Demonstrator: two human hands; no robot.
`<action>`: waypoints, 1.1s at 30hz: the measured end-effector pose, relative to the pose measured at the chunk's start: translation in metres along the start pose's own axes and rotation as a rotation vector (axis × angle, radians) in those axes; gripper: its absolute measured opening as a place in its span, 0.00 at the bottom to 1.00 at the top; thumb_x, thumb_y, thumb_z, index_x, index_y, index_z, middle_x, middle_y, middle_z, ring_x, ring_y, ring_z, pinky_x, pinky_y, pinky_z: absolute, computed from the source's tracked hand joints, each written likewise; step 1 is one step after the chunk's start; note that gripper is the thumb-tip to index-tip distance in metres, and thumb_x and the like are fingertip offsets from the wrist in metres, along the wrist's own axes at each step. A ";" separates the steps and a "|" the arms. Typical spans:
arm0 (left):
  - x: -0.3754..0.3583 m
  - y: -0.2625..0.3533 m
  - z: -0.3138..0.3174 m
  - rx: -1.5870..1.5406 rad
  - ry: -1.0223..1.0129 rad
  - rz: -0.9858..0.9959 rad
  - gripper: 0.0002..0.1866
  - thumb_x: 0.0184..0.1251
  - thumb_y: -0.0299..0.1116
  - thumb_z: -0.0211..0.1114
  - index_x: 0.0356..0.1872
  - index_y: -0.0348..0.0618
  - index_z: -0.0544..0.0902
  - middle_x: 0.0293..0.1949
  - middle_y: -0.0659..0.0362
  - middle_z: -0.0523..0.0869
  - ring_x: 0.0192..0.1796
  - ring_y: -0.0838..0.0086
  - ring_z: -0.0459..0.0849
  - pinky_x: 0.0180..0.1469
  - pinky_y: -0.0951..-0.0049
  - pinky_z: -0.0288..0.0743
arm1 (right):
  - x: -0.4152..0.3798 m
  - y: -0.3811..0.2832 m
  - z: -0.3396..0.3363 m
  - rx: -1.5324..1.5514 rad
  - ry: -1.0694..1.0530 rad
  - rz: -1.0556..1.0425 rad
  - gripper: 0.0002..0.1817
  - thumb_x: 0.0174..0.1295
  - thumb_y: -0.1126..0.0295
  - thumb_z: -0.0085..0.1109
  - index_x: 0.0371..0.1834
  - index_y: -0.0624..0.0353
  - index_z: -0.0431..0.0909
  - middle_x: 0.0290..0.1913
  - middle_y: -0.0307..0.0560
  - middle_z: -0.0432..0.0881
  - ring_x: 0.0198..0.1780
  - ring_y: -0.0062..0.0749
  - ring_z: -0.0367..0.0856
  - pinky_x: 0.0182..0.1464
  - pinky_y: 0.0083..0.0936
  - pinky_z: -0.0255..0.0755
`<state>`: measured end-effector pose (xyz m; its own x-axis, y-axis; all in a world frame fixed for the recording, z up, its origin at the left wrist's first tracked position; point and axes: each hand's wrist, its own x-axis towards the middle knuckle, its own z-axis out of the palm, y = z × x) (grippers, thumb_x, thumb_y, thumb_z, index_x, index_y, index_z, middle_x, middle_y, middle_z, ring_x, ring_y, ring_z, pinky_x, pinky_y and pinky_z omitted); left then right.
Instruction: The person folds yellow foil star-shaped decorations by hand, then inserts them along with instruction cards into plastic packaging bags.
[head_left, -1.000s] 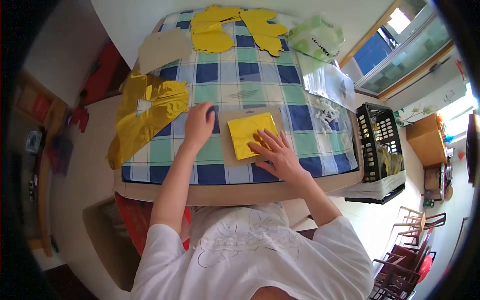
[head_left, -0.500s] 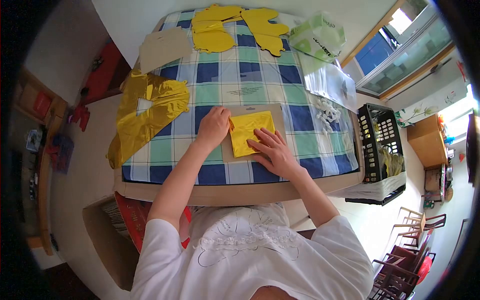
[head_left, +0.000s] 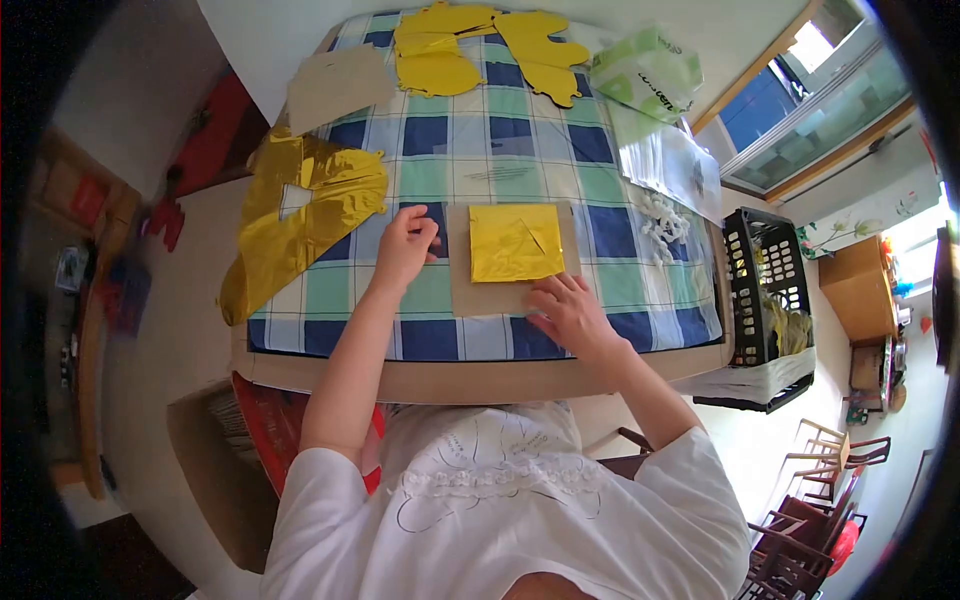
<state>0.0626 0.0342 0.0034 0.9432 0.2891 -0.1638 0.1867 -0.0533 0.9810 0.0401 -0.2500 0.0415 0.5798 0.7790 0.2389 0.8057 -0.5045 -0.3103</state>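
Observation:
A folded yellow foil balloon (head_left: 505, 262), now a flat square packet, lies on a brown cardboard sheet (head_left: 490, 302) on the checked cloth. To its left is my left hand (head_left: 405, 245), apart from the packet, with loosely bent fingers and nothing visible in them. My right hand (head_left: 572, 312) rests at the lower right corner of the card, just below the packet, fingers spread. Unfolded gold foil (head_left: 310, 205) is spread out at the left of the table.
More flat yellow foil balloons (head_left: 435, 65) lie at the far side beside cardboard sheets (head_left: 340, 88). A green-white bag (head_left: 655, 75), clear plastic sleeves (head_left: 670, 165) and white strings (head_left: 662, 228) are at the right. A black crate (head_left: 745, 300) stands against the right edge.
Both hands have come off the foil packet, the left moving away leftward and the right down to the card's corner. The packet now lies squarer on the card.

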 end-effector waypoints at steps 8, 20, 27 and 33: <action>0.005 0.027 0.006 0.138 -0.285 -0.262 0.12 0.68 0.38 0.60 0.36 0.38 0.79 0.23 0.60 0.79 0.15 0.82 0.70 0.15 0.80 0.55 | 0.003 0.005 0.007 -0.039 0.060 -0.075 0.10 0.52 0.69 0.65 0.38 0.52 0.78 0.41 0.41 0.78 0.47 0.37 0.76 0.51 0.35 0.68; 0.016 0.014 0.004 -0.055 -0.287 -0.304 0.08 0.65 0.33 0.57 0.31 0.40 0.79 0.26 0.58 0.80 0.18 0.76 0.75 0.19 0.75 0.64 | 0.000 0.003 0.008 -0.079 0.186 -0.066 0.13 0.49 0.73 0.62 0.40 0.55 0.76 0.39 0.43 0.76 0.43 0.40 0.75 0.47 0.34 0.69; -0.003 -0.025 0.041 -0.907 -0.136 -0.164 0.15 0.69 0.31 0.56 0.54 0.39 0.76 0.49 0.58 0.80 0.48 0.74 0.80 0.47 0.71 0.77 | 0.036 0.007 -0.015 -0.147 0.285 -0.072 0.11 0.48 0.77 0.63 0.36 0.56 0.77 0.35 0.43 0.77 0.40 0.39 0.77 0.42 0.34 0.70; 0.006 -0.020 0.100 -1.034 -0.162 -0.037 0.21 0.68 0.36 0.62 0.59 0.48 0.70 0.55 0.62 0.77 0.56 0.72 0.78 0.57 0.67 0.77 | 0.061 0.016 -0.021 -0.194 0.296 -0.107 0.12 0.47 0.79 0.64 0.35 0.56 0.76 0.34 0.42 0.77 0.40 0.39 0.77 0.41 0.33 0.70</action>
<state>0.0917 -0.0588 -0.0277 0.9815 0.1385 -0.1324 -0.0382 0.8185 0.5732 0.0906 -0.2182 0.0703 0.4781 0.7041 0.5251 0.8552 -0.5095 -0.0954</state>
